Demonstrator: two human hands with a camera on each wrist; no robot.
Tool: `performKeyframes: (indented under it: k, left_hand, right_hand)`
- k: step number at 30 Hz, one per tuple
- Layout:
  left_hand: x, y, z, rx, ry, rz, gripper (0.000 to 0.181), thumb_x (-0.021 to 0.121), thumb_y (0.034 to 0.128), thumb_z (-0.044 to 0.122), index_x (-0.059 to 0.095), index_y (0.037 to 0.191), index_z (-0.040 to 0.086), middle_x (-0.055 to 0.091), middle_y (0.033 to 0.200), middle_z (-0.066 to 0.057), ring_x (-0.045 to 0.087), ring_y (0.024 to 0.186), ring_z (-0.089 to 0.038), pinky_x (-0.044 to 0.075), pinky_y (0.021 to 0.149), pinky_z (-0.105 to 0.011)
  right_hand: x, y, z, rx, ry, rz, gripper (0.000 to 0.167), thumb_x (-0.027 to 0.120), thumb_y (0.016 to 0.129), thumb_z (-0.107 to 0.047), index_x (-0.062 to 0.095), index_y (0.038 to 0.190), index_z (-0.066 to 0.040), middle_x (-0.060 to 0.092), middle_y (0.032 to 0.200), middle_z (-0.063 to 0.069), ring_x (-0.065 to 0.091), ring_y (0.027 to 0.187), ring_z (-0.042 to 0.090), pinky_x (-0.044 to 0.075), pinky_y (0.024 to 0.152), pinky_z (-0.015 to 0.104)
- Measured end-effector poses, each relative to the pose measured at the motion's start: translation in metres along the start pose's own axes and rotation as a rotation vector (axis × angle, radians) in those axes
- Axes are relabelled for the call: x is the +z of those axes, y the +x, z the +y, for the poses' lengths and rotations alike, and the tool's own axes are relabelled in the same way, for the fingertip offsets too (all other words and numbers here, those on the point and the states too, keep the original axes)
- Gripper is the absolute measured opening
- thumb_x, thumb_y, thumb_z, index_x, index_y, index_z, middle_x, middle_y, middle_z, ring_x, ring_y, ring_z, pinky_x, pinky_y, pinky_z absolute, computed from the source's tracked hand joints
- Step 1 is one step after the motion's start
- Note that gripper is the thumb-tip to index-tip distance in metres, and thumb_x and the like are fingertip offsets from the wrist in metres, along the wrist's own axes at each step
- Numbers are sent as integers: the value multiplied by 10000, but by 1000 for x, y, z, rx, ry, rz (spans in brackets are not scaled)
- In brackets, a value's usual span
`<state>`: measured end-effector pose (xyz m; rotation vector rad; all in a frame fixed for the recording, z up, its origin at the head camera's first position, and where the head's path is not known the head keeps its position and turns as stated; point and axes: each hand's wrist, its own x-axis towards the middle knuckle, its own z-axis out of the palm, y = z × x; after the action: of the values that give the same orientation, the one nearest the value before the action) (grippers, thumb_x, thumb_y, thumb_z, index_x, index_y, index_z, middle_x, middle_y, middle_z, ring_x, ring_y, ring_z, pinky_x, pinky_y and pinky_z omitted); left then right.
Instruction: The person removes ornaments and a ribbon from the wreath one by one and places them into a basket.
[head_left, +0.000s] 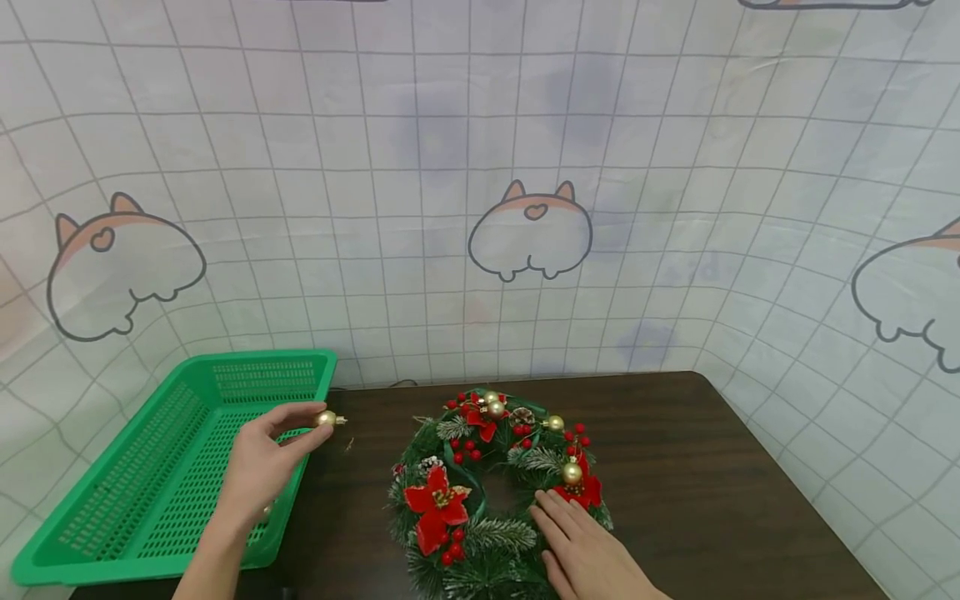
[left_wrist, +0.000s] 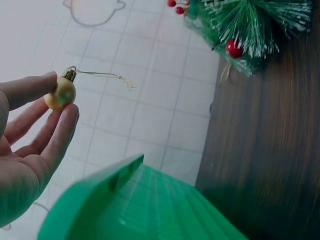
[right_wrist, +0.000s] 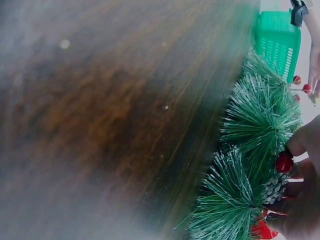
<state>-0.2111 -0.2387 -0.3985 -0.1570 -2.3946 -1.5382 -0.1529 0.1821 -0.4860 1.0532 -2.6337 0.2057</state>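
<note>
Indoors, a small tabletop work corner; whether in a home or a studio, we cannot tell. Creased white sheeting point(head_left: 390, 158) printed with grid lines fills the upper frame and curves round at both sides, booth-like. We note cartoon animals point(head_left: 530, 242) on it at centre, left and right. Dark wood-grain table point(head_left: 697, 483) with rounded corner, lower right; green basket point(head_left: 270, 379), lower left, and decorated wreath point(head_left: 501, 535), lower centre, give us a craft-table look

Bauble point(head_left: 326, 419): smooth, shiny metallic finish. Wreath point(head_left: 501, 534): bristly, plastic-looking, frosted. Berries point(head_left: 453, 552) glossy. Flowers point(head_left: 431, 523) cloth-like. Basket point(head_left: 112, 571): smooth plastic, slight shine. Counter point(head_left: 697, 500): wood-grain, low sheen. Backdrop point(head_left: 390, 108): creased, matt.
</note>
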Motion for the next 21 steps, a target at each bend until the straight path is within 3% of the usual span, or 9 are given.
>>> performKeyframes:
  k: [7,14,21]
  left_hand:
    - [-16,-1,-7,-72,37,14,442,754,963,367,693,1305,94,704,1215,-49,598,1092,-28,520,805,-198]
    - [-33,2,-24,-132,26,26,494,740,964,403,661,1360,119,682,1246,29,574,1124,0,474,871,-167]
    - [-48,1,-35,-177,20,44,519,732,968,410,633,1394,131,665,1227,127,567,1105,47,435,839,-124]
  right_hand:
    - [2,0,0,-10,-8,21,450,609,1047,-249,595,1414,11,556,1459,172,538,1332,304,516,1020,459]
    - [2,-1,0,-19,-18,36,447,615,1045,-249,599,1405,16,564,1447,177,547,1321,306,523,1010,457]
    - [-1,-1,-1,-11,1,23,447,607,1051,-256,595,1410,11,554,1458,182,537,1334,313,517,1017,463]
